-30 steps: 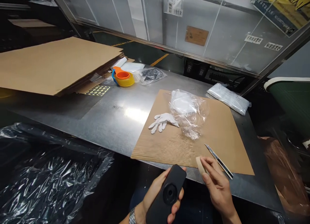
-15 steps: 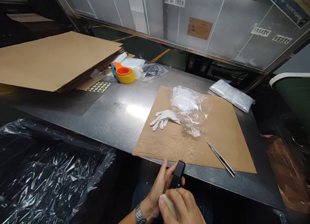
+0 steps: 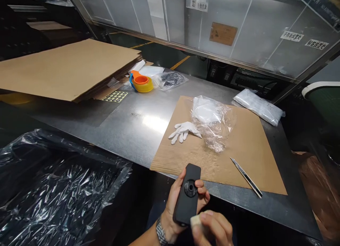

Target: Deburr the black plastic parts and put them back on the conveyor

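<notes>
Left hand grips the black device, held just off the desk edge, below the cardboard sheet. Right hand pinches a small beige eraser-like block against the device's lower end.

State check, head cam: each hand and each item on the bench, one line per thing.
left hand: gripping black device
black device: upright, round port facing camera
right hand: pinching beige pad against device's lower end
beige pad: mostly hidden
white glove: flat on cardboard sheet
clear bag: crumpled
utility knife: lying untouched
tape dispenser: on table
</notes>
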A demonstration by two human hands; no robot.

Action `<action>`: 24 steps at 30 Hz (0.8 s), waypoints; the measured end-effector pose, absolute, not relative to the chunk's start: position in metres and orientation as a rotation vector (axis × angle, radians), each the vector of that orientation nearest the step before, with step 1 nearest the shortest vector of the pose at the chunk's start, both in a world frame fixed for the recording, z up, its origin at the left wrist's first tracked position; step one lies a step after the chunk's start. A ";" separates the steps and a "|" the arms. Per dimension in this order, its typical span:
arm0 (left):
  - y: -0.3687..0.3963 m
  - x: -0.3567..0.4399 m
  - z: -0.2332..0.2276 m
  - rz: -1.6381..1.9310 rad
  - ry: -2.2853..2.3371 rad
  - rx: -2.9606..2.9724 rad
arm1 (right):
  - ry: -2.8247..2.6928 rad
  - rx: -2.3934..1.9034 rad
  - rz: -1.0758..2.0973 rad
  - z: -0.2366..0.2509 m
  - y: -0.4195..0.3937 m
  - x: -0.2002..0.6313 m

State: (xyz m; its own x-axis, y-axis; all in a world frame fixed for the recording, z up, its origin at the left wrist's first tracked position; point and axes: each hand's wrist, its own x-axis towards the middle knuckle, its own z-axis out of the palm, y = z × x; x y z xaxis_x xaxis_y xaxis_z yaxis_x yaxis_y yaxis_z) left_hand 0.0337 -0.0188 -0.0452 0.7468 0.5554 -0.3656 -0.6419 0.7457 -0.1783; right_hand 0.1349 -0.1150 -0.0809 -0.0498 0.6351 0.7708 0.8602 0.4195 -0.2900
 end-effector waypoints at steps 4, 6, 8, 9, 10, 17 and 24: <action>-0.022 0.021 -0.048 0.849 0.294 0.260 | -1.962 -1.370 -0.280 -0.083 -0.092 0.191; -0.023 0.014 -0.051 0.877 0.365 0.586 | -1.926 -1.509 -0.243 -0.086 -0.073 0.213; -0.025 0.008 -0.055 0.831 0.453 0.825 | -1.886 -1.666 -0.193 -0.094 -0.050 0.229; -0.026 0.005 -0.057 0.802 0.501 0.920 | -1.876 -1.721 -0.172 -0.098 -0.039 0.235; -0.027 0.002 -0.060 0.775 0.554 1.008 | -1.868 -1.755 -0.163 -0.102 -0.029 0.240; -0.035 -0.005 -0.064 0.718 0.994 1.638 | -1.803 -1.673 0.133 -0.067 -0.037 0.212; -0.041 0.005 -0.056 0.746 1.090 2.106 | -1.725 -1.302 0.727 -0.032 -0.072 0.165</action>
State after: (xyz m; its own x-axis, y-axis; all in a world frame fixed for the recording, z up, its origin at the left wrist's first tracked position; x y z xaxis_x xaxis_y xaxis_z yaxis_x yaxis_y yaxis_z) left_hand 0.0047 -0.0411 -0.0558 0.4936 0.8490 0.1886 0.4830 -0.4479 0.7524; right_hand 0.1653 -0.0717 -0.0325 -0.1128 0.9552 0.2735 0.4711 0.2938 -0.8318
